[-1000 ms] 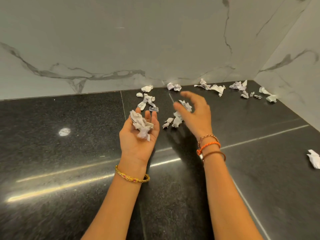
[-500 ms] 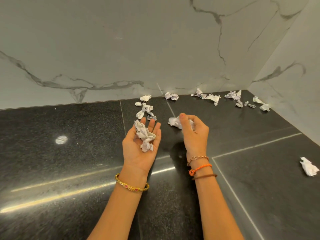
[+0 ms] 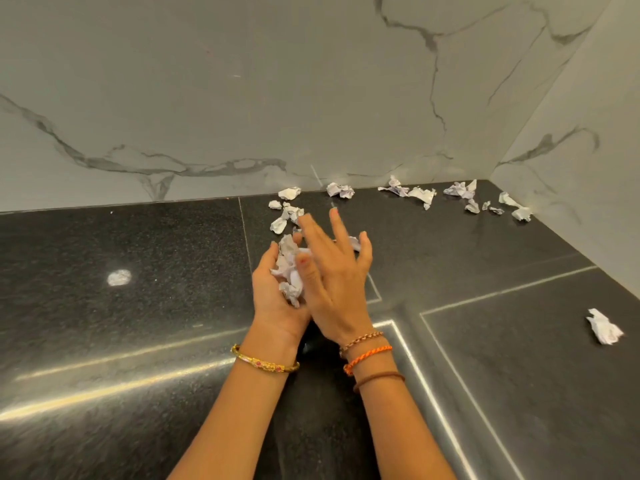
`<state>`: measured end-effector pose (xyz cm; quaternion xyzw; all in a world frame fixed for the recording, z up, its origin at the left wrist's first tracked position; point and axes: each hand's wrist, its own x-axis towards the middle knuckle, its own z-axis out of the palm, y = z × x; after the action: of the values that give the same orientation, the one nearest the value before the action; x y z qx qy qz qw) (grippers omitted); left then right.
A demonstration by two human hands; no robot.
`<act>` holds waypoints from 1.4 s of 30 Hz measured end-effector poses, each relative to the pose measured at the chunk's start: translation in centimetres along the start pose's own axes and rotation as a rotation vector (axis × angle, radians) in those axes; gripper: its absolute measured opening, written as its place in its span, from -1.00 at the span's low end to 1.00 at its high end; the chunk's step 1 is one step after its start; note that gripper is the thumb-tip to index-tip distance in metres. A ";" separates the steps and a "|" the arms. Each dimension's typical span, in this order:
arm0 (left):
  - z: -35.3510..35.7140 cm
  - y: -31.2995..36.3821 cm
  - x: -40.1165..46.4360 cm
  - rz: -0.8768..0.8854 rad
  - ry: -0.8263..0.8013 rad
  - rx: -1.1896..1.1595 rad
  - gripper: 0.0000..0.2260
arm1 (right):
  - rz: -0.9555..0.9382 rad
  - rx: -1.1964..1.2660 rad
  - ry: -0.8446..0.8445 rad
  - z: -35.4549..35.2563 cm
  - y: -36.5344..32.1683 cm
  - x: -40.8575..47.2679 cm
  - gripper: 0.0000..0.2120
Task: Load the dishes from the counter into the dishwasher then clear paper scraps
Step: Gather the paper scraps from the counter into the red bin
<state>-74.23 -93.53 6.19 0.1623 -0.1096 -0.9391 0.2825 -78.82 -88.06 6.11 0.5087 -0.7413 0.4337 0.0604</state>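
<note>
White paper scraps (image 3: 420, 195), perhaps fifteen loose

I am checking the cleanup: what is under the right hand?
Under the right hand lie crumpled paper scraps, cupped in the upturned left hand. The hand covers part of the pile, so its full extent is hidden.

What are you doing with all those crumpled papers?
A person is picking paper scraps off the black counter. The left hand is cupped palm up around a pile of crumpled scraps, and the right hand lies over it with fingers spread, adding to the pile. More scraps still lie along the back wall, some just beyond the hands, and one lone scrap sits off to the right.
</note>
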 end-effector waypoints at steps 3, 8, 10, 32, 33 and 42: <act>-0.2 0.9 0.3 0.003 0.049 -0.052 -0.67 | 0.131 0.139 0.185 -0.7 1.4 1.0 -0.43; -0.2 1.9 0.1 0.037 0.114 -0.098 -0.72 | 0.267 -0.282 -0.050 -0.4 6.1 2.2 -0.67; -0.1 2.1 0.2 0.052 0.127 -0.105 -0.74 | 0.268 -0.312 -0.082 0.0 6.7 2.2 -0.71; -0.6 5.0 1.9 0.101 0.009 -0.228 -0.74 | 0.094 -0.182 -0.154 2.7 5.2 6.1 -0.53; -0.6 5.3 2.3 0.111 0.018 -0.232 -0.74 | 0.105 -0.231 -0.240 3.2 5.5 6.9 -0.52; -1.6 6.1 4.3 0.174 0.053 -0.234 -0.75 | 0.038 -0.450 -0.326 6.0 5.4 9.9 -0.68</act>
<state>-74.03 -101.09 5.47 0.1428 -0.0053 -0.9127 0.3827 -85.79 -98.65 4.53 0.5315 -0.8284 0.1714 0.0435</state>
